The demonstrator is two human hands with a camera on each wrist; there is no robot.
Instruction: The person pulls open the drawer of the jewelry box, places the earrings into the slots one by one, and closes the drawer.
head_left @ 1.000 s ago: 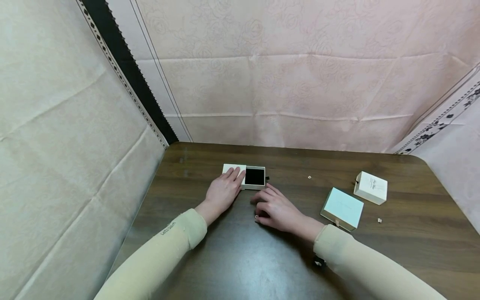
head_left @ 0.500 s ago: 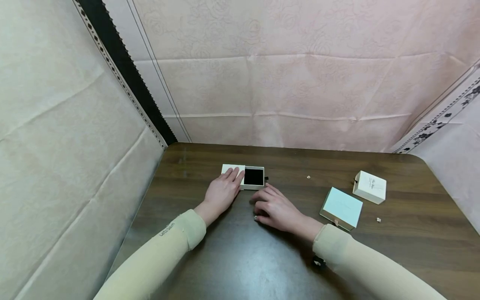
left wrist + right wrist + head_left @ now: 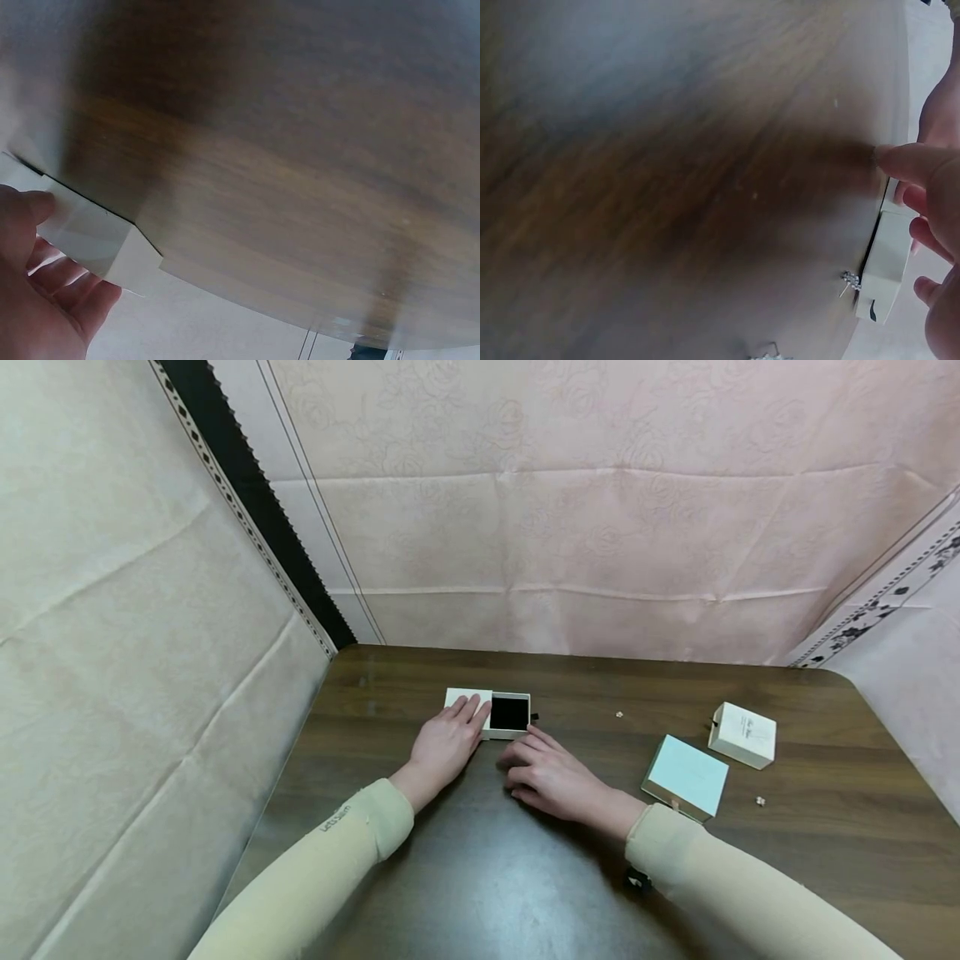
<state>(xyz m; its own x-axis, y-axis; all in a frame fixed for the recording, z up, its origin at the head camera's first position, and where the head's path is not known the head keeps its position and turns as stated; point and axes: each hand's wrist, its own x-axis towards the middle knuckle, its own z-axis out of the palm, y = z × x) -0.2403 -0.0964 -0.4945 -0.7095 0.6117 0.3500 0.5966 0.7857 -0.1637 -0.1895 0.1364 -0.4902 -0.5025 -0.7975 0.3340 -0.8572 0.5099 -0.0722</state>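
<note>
Head view: near the far edge of the table (image 3: 480, 877), toward its left corner, a box (image 3: 456, 695) with drawer (image 3: 502, 735) partly out. Gripped by left hand (image 3: 444, 743); just beside, right hand (image 3: 551, 779) loosely bent, apparently pinching nothing. Looks light and stiff, like card; probably dents or skids easily. Best holds: covered end and tab (image 3: 535, 717).
</note>
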